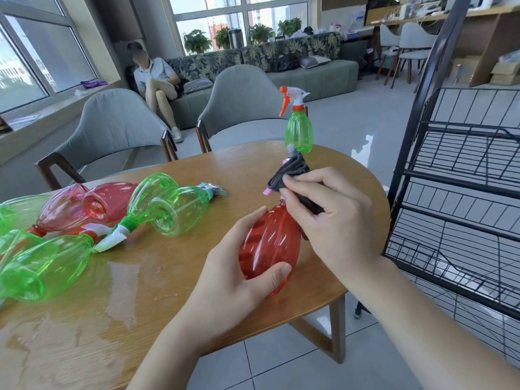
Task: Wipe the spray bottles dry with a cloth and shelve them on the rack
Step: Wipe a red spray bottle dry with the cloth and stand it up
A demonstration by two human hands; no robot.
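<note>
Red spray bottle (268, 244) held over table (174, 280) edge, body gripped by left hand (239, 280). Grey cloth (292, 175) pinched around nozzle by right hand (329, 218). Risk: wet plastic slipped from grip, dropped beside wire rack (461, 192).

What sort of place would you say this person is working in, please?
Probably an office lounge or shared workspace: a long leaf-patterned grey sofa beneath large windows, grey padded chairs around a rounded wooden table, and a wooden counter with cluttered shelves behind.
</note>
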